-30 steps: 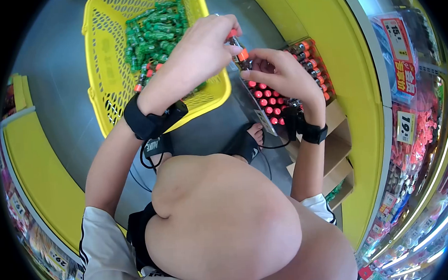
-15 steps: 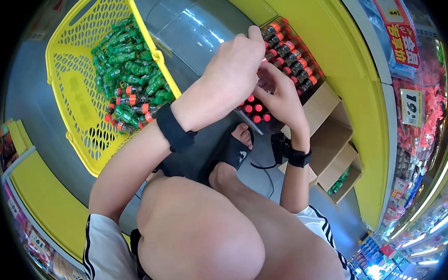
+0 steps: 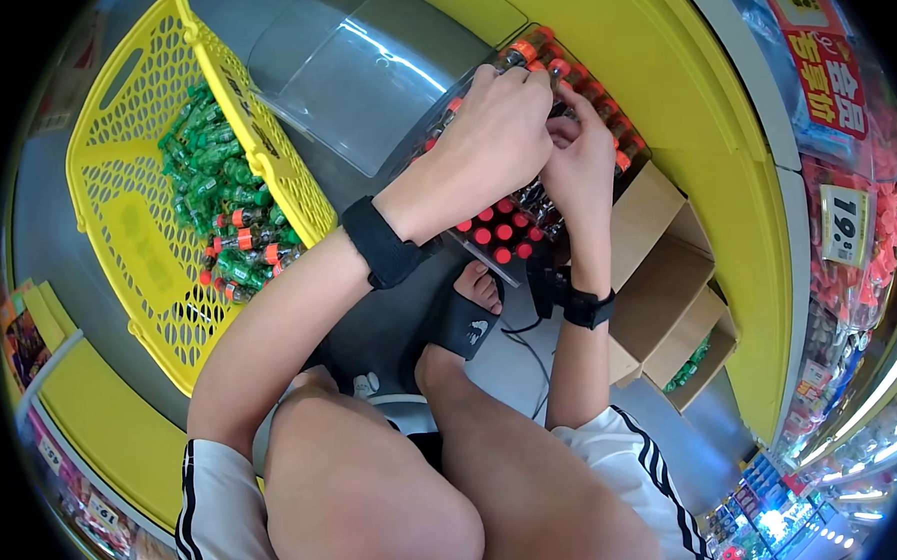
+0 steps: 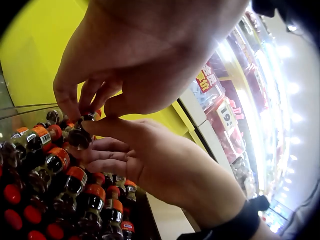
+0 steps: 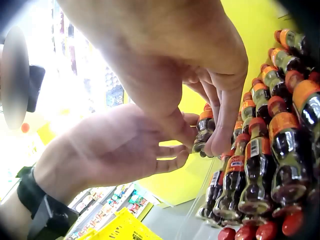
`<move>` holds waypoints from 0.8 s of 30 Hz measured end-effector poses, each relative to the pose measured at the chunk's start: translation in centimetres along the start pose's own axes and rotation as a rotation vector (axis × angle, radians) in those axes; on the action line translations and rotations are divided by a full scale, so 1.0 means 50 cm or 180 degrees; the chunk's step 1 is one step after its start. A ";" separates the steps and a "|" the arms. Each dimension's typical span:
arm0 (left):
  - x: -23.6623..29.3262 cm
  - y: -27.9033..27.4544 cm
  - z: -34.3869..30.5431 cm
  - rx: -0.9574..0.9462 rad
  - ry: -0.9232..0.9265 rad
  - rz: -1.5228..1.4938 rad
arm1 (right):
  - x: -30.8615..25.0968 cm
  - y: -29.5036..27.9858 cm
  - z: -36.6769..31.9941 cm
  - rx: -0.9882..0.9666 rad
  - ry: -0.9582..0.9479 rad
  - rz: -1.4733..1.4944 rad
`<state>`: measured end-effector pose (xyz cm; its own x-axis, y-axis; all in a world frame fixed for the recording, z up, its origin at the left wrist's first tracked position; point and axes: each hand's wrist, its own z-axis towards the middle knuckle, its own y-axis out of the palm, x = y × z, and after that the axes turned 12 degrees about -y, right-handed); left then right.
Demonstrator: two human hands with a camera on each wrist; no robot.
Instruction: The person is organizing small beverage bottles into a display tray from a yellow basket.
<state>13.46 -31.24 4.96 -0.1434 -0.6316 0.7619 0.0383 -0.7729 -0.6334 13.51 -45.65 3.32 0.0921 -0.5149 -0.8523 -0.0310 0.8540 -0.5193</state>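
Note:
A small cola bottle with a red cap and orange label is between both hands; in the left wrist view its dark end shows. My right hand pinches it between thumb and fingers. Fingers of my left hand pinch at its other end, thumb and fingertips close together. In the head view the hands hide it. Beneath and around them, a clear bin is packed with like bottles, some lying in rows, others showing only red caps.
A yellow basket with green bottles and several cola bottles stands at left. A clear plastic panel lies behind the bin. Open cardboard boxes sit at right, by a yellow shelf base. My sandalled foot is near the bin.
Both hands have moved with the bottle from the gap beside the basket to over the bin's rows. The basket has shifted left in the head view as the head turned.

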 end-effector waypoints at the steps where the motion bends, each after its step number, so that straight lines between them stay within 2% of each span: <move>1: 0.003 0.000 0.007 -0.0013 0.0001 -0.0007 | 0.004 -0.001 0.013 0.0059 0.0021 -0.0149; 3: 0.008 -0.005 0.024 -0.0674 -0.0402 -0.0212 | 0.016 -0.002 0.034 0.0121 0.0048 -0.0305; 5: 0.010 -0.007 0.026 -0.0751 -0.0530 -0.0110 | 0.029 -0.002 0.049 0.0188 -0.0319 -0.0980; 6: 0.009 -0.008 0.026 -0.0815 -0.0661 -0.0001 | 0.019 0.001 0.053 0.0197 -0.0316 -0.0977; 7: 0.006 -0.004 0.021 -0.0821 -0.0658 0.0005 | 0.008 0.004 0.055 0.0212 -0.0133 -0.0954; 9: 0.000 0.008 0.005 -0.0344 -0.0525 -0.0005 | -0.012 0.003 0.056 0.0225 0.0068 -0.0928; 12: -0.008 0.015 -0.002 -0.0357 -0.0481 0.0118 | -0.017 0.000 0.059 0.0054 0.0179 -0.0972; 15: -0.009 0.018 -0.003 -0.0434 -0.0527 0.0011 | 0.014 -0.004 0.069 -0.0060 0.0109 -0.1078; 17: -0.014 0.022 -0.005 -0.0451 -0.0465 0.0031 | 0.040 -0.003 0.074 -0.0062 -0.0341 -0.1373; 24: -0.016 0.022 -0.004 -0.0467 -0.0321 0.0369 | 0.042 -0.003 0.072 -0.0127 -0.0261 -0.1405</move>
<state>13.41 -31.57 3.64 -0.0464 -0.7244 0.6878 -0.0967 -0.6820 -0.7249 17.30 -46.58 1.83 0.1837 -0.8204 -0.5415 -0.0093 0.5494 -0.8355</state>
